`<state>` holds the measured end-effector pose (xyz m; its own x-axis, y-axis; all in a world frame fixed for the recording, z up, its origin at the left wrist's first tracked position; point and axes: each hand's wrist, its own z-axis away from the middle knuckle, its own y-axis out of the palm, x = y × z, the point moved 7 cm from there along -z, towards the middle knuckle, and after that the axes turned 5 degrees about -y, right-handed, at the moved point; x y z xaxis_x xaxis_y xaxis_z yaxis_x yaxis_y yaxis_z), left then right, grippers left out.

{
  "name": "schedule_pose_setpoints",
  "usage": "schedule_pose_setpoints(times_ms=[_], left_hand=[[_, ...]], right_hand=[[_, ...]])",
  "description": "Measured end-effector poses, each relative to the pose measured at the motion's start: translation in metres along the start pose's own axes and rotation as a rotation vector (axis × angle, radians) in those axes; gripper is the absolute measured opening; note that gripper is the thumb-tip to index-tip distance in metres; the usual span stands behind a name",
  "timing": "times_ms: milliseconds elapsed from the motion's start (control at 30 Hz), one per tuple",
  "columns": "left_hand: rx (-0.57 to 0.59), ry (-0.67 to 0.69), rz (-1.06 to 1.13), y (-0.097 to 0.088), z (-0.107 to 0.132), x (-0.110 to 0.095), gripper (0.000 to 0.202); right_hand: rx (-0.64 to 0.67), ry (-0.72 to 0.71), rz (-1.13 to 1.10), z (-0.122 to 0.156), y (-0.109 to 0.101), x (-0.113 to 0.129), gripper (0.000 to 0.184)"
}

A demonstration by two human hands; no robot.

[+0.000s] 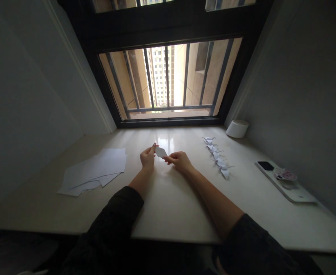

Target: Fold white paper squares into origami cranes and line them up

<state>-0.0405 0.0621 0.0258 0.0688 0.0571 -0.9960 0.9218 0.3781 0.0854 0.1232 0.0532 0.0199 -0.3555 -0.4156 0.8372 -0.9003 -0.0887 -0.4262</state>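
Observation:
Between my two hands, just above the pale sill, is a small folded piece of white paper with angular edges. My left hand pinches its left end between thumb and fingers. At its lower right corner, my right hand grips it with the fingertips. Off to the right stands a row of several folded paper cranes, close together in a slanting line. On the left lies a loose stack of white paper sheets, overlapping unevenly.
A phone with a round grip on its back lies near the right wall. Beyond the cranes, a white cylindrical object sits in the far right corner. A dark-framed window with bars closes off the back. The sill's front edge runs beneath my forearms.

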Motion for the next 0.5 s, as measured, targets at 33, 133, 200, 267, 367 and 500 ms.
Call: schedule_pose_setpoints(times_ms=[33,133,200,267,367,500], left_hand=[[-0.002,0.004,0.002,-0.0005,-0.0004,0.0001,0.044],[-0.016,0.01,0.005,-0.0021,-0.0019,0.0004,0.043],[-0.03,0.008,0.006,-0.0033,-0.0029,0.0007,0.043],[-0.039,0.008,0.003,-0.0039,-0.0033,0.0003,0.044],[-0.043,0.018,-0.003,-0.0035,-0.0022,-0.0018,0.044],[-0.044,0.035,-0.009,-0.0022,0.0007,-0.0042,0.044]], right_hand=[[0.002,-0.002,-0.015,-0.0004,0.0008,-0.001,0.036],[0.016,-0.003,-0.041,-0.0012,0.0029,-0.0025,0.032],[0.018,-0.002,-0.026,-0.001,0.0026,-0.0016,0.03],[0.013,0.003,0.016,-0.0005,0.0008,0.0002,0.03],[-0.012,0.029,0.081,0.0002,-0.0035,0.0019,0.034],[-0.029,0.052,0.11,0.0005,-0.006,0.0029,0.039]])
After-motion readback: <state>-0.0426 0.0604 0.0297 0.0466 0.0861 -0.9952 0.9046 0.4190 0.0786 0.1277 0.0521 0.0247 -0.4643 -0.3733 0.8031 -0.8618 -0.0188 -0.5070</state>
